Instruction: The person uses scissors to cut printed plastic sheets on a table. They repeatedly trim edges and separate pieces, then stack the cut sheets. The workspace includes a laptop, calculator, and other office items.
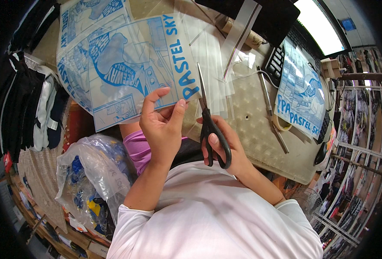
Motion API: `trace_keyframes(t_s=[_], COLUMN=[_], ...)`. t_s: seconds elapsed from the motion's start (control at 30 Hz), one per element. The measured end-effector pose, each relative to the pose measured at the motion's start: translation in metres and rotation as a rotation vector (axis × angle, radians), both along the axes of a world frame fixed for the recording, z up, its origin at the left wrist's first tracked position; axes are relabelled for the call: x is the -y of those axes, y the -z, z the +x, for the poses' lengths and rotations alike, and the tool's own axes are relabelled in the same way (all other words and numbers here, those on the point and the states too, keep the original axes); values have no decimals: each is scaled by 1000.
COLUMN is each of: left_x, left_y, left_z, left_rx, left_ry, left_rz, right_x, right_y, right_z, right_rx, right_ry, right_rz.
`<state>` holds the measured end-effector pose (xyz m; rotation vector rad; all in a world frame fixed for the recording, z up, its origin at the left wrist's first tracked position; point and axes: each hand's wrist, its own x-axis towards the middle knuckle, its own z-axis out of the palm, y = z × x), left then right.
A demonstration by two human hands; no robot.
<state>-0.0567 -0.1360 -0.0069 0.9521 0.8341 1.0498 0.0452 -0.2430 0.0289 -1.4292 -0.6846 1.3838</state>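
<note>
A clear plastic film sheet (156, 47) with blue drawings and lettering is held up at the left by my left hand (161, 129), closed at its lower right edge with the thumb in front. Other fingers are partly hidden. My right hand (230, 149) is wrapped around the black handles of a pair of scissors (206, 121). Their metal blades point away from me, look nearly closed, and stand just right of the sheet's edge. Behind the held sheet lies another blue-printed film (72, 23), overlapping it at the far left.
On the table (255, 125), clear plastic strips (214, 56) lie beyond the scissors. At the right are a separate printed sheet (301, 88), a tape roll (281, 124), a keyboard (274, 62) and a lit monitor (318, 23). Dark garments (22, 103) and a plastic bag (96, 172) are at left.
</note>
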Motion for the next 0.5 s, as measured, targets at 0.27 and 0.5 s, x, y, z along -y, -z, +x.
trace_keyframes(t_s=[0.27, 0.5], left_x=[0, 0], left_y=[2, 1], left_z=[-1, -1], left_rx=[-21, 1], left_ry=[-2, -9], left_rz=[6, 2], right_x=[2, 4], right_y=[4, 5], right_z=[-1, -2], right_rx=[-71, -63], right_ry=[52, 53], right_rz=[5, 29])
